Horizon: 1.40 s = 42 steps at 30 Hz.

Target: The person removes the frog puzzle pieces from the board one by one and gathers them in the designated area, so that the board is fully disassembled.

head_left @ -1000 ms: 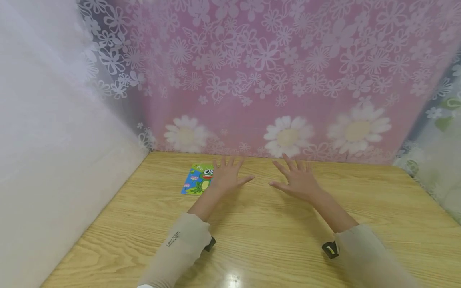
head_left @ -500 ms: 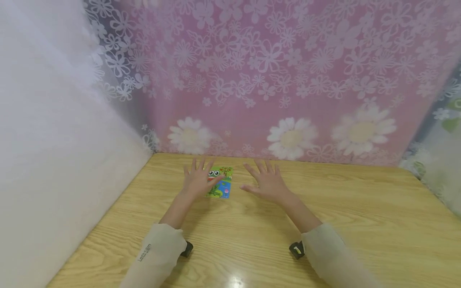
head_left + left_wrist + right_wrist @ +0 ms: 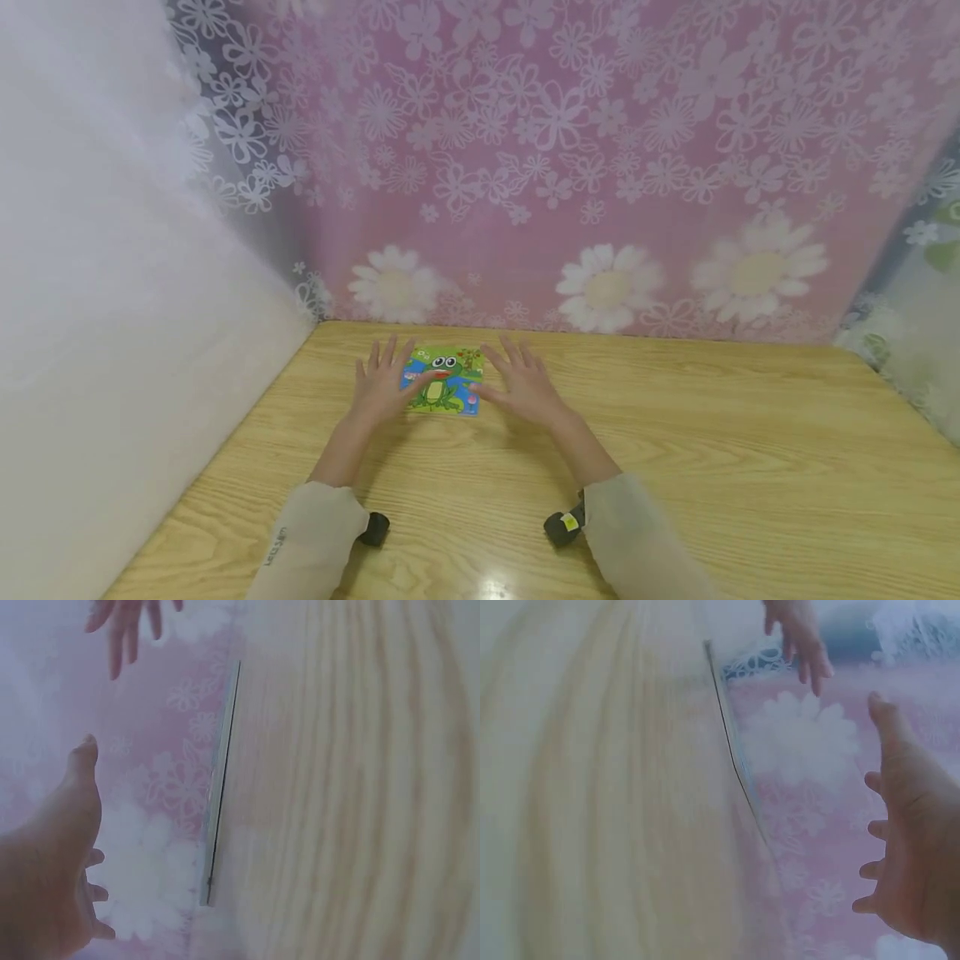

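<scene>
Board (image 3: 441, 400) with the frog picture lies flat on the table (image 3: 480, 467), between the left hand (image 3: 380, 393) and the right hand (image 3: 528, 392), toward the far side. The fingers of both hands are spread and nearly straight, with the thumbs pointing inward, and neither hand has hold of anything. From the head view the thumbs seem to lie over the board, but both wrist views show them raised above it, with a gap. I judge that the step in hand is the reaching one, with no grip taken yet. The next move probably calls for lowering both hands evenly and bringing the fingers to the two side edges; as the board looks thin, the fingertips should come low.
</scene>
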Motion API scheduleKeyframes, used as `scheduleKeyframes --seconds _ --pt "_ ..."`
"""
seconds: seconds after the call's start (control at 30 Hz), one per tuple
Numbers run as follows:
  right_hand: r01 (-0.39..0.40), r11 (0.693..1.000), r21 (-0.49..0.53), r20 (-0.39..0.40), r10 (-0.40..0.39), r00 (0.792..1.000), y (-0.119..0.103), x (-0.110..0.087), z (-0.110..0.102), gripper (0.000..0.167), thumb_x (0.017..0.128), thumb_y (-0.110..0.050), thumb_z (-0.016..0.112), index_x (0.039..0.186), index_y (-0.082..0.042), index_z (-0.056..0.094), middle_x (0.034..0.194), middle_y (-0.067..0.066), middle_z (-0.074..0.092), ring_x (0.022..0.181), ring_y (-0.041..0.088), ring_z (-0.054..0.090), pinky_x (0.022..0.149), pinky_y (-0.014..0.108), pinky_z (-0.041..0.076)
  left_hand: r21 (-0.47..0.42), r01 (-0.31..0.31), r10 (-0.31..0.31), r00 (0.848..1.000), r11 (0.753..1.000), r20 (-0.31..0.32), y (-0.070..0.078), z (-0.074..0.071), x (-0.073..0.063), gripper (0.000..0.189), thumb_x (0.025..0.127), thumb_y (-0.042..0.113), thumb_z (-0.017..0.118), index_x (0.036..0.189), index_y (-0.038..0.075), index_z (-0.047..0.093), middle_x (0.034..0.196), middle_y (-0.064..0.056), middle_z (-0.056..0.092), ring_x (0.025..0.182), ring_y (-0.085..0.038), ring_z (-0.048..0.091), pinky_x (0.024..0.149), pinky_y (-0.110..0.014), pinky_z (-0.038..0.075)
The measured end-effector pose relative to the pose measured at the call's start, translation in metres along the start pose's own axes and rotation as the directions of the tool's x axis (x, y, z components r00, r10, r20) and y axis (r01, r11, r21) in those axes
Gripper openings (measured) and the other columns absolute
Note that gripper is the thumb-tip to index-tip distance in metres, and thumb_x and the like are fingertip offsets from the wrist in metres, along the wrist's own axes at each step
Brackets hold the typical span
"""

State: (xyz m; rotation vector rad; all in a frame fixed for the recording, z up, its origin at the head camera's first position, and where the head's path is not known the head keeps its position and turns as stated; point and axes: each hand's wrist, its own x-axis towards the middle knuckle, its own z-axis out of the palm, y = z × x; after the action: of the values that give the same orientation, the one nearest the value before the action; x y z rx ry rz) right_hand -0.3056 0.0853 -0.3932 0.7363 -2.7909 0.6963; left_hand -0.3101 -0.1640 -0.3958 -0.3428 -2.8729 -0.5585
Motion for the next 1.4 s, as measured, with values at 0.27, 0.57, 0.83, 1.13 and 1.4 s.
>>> scheduleKeyframes --seconds 0.27,0.57,0.83,1.13,1.4 --pt "-0.001 0.995 0.097 0.043 -0.003 0.999 0.003 0.004 0.022 0.076 0.086 -0.059 0.05 0.147 -0.023 0.024 0.152 0.005 0.006 0.136 0.035 0.004 0.101 0.06 0.011 -0.061 -0.048 0.047 0.999 0.997 -0.009 -0.021 0.006 -0.008 0.074 0.091 0.056 0.043 0.148 0.015 0.02 0.151 -0.016 0.01 0.135 -0.04 0.0 0.099 -0.064 0.004" --pt "0.049 0.993 0.106 0.057 -0.056 0.997 0.007 0.01 0.045 0.078 0.084 -0.058 0.055 0.145 -0.016 0.031 0.148 0.017 0.019 0.134 0.039 0.014 0.101 0.06 0.012 -0.08 -0.055 0.06 0.996 0.995 0.06 -0.039 0.021 -0.012 0.073 0.091 0.05 0.048 0.147 0.01 0.022 0.148 -0.022 0.017 0.132 -0.046 0.008 0.102 -0.059 0.003" --pt "0.029 0.999 0.045 0.103 -0.034 0.994 0.008 0.014 0.051 0.078 0.083 -0.06 0.053 0.143 -0.015 0.034 0.145 0.014 0.028 0.134 0.035 0.016 0.104 0.052 0.012 -0.067 -0.034 0.042 0.992 0.997 0.121 -0.049 0.03 -0.011 0.079 0.087 0.059 0.048 0.146 0.011 0.027 0.148 -0.015 0.021 0.134 -0.043 0.005 0.104 -0.054 0.0" --pt "0.055 0.998 -0.01 0.104 -0.053 0.993 0.01 0.015 0.052 0.071 0.084 -0.059 0.053 0.138 -0.014 0.044 0.143 0.012 0.033 0.133 0.035 0.019 0.105 0.048 0.012 -0.051 -0.026 0.033 0.991 0.998 0.126 -0.05 0.03 -0.01 0.082 0.083 0.063 0.05 0.145 0.014 0.03 0.148 -0.01 0.024 0.135 -0.039 0.008 0.104 -0.054 -0.001" --pt "0.04 0.999 -0.024 0.129 -0.037 0.991 0.009 0.012 0.045 0.066 0.085 -0.055 0.056 0.137 -0.015 0.046 0.142 0.011 0.035 0.133 0.036 0.021 0.105 0.049 0.013 -0.04 -0.017 0.022 0.993 0.999 0.115 -0.045 0.031 -0.012 0.085 0.08 0.068 0.05 0.144 0.014 0.033 0.148 -0.008 0.026 0.135 -0.035 0.011 0.104 -0.053 0.0"
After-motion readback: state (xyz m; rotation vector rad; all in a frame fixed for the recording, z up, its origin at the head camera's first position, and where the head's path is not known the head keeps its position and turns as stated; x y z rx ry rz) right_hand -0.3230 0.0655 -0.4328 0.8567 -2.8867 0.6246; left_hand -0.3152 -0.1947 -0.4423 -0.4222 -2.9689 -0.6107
